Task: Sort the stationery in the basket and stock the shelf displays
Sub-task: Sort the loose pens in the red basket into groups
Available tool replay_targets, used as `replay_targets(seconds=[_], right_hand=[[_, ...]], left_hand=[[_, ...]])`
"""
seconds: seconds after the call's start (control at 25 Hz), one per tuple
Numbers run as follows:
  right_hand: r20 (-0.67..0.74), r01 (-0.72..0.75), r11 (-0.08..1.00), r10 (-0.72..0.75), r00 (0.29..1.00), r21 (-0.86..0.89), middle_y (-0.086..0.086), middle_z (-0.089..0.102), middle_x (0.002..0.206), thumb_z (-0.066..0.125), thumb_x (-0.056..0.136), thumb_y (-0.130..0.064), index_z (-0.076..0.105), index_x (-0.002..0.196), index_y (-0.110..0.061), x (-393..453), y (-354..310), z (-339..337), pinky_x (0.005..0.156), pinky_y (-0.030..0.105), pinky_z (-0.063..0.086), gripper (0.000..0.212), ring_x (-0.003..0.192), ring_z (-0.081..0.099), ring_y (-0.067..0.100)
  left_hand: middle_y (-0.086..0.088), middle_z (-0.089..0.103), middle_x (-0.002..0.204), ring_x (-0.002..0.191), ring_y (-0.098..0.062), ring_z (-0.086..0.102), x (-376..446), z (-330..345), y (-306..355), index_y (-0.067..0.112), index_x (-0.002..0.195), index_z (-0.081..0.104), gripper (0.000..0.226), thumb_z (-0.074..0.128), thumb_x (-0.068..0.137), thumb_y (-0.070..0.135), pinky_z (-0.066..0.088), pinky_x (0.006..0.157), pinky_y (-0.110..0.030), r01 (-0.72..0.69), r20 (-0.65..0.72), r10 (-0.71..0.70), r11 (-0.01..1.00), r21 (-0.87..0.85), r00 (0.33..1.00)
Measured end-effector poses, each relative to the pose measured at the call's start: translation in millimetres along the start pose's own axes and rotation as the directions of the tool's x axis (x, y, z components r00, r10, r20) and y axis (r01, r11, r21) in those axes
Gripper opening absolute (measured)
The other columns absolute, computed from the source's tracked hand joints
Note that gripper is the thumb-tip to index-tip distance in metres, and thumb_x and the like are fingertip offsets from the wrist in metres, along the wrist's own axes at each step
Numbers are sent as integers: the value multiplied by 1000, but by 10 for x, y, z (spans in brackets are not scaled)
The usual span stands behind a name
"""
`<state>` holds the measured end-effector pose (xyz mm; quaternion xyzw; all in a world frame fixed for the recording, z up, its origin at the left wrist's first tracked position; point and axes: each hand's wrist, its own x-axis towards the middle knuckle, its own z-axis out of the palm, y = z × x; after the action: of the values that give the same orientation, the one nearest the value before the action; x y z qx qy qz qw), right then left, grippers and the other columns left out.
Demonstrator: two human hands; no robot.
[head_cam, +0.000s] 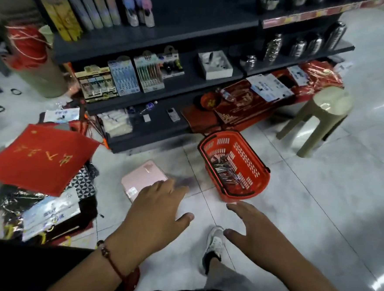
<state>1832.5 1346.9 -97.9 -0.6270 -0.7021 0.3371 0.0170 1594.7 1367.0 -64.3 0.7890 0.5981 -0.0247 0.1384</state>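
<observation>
Your red plastic basket (235,166) sits upright on the tiled floor just in front of the dark shelf (159,84), handles folded down; a loose heap of silvery packaged pens (226,170) lies inside it on the bottom

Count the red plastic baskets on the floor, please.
1. The red basket stands on the floor tiles before the dark shelf, beyond the right hand. Others may be hidden outside the view.

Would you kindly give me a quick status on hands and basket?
Left hand and right hand open, empty. Basket on floor ahead, pens inside. Pink box by left fingers.
</observation>
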Motion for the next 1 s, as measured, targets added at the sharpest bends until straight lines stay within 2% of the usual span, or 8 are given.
replay_targets(seconds=[0.12, 0.24, 0.36, 0.56, 0.72, 0.84, 1.0], right_hand=[[45, 92, 994, -90, 995, -52, -12, 29, 156, 56, 93, -50, 31, 150, -35, 845, 138, -446, 115, 27, 26, 64, 142, 28, 9], [103, 120, 990, -113, 988, -72, -11, 26, 158, 56, 94, -48, 29, 151, -34, 1603, 177, -988, 114, 28, 25, 64, 143, 28, 12], [111, 153, 984, -142, 984, -94, -9, 24, 160, 57, 93, -49, 30, 151, -34, 2206, 220, -1380, 117, 32, 24, 66, 145, 26, 15], [104, 155, 986, -149, 983, -59, -11, 25, 160, 59, 92, -47, 26, 152, -37, 3014, 250, -1847, 117, 35, 28, 69, 144, 28, 12], [58, 70, 997, -68, 996, -29, -13, 28, 157, 60, 92, -45, 23, 152, -36, 3690, 429, -2087, 117, 35, 27, 71, 143, 29, 12], [-27, -75, 997, 75, 997, -6, -9, 28, 158, 59, 92, -48, 23, 152, -36, 4300, 623, -2261, 118, 39, 26, 71, 144, 28, 15], [-73, -264, 962, 268, 961, 67, -5, 32, 155, 56, 93, -46, 27, 151, -31, 4890, 610, -2454, 118, 39, 24, 67, 142, 31, 20]], left_hand=[[4, 39, 148, 132, -19, 39, 765, -163, -21, 34, 140, 40, 66, 29, 83, 65, 33, 107, -34, 78, 10, -78, 996, -32, 997], [6, 27, 155, 140, -17, 28, 1545, -431, -34, 36, 145, 30, 60, 43, 91, 58, 26, 114, -34, 120, -8, -120, 992, -40, 993], [5, 21, 159, 144, -17, 21, 2133, -561, -79, 35, 149, 26, 62, 43, 93, 57, 20, 117, -35, 163, -21, -164, 985, -61, 986], [5, 22, 159, 144, -17, 21, 3043, -751, -126, 34, 149, 26, 63, 42, 94, 59, 19, 116, -35, 169, 2, -169, 983, -74, 986], [3, 25, 157, 143, -19, 25, 4013, -835, -291, 35, 148, 27, 64, 45, 92, 60, 23, 114, -36, 64, 38, -63, 997, -47, 997], [5, 39, 146, 134, -20, 36, 4999, -907, -422, 33, 141, 37, 59, 47, 90, 59, 32, 108, -37, -108, 58, 107, 994, 10, 993], [6, 46, 135, 128, -19, 41, 6003, -999, -633, 30, 137, 39, 57, 48, 89, 59, 37, 104, -37, -361, 173, 341, 926, 108, 924]])
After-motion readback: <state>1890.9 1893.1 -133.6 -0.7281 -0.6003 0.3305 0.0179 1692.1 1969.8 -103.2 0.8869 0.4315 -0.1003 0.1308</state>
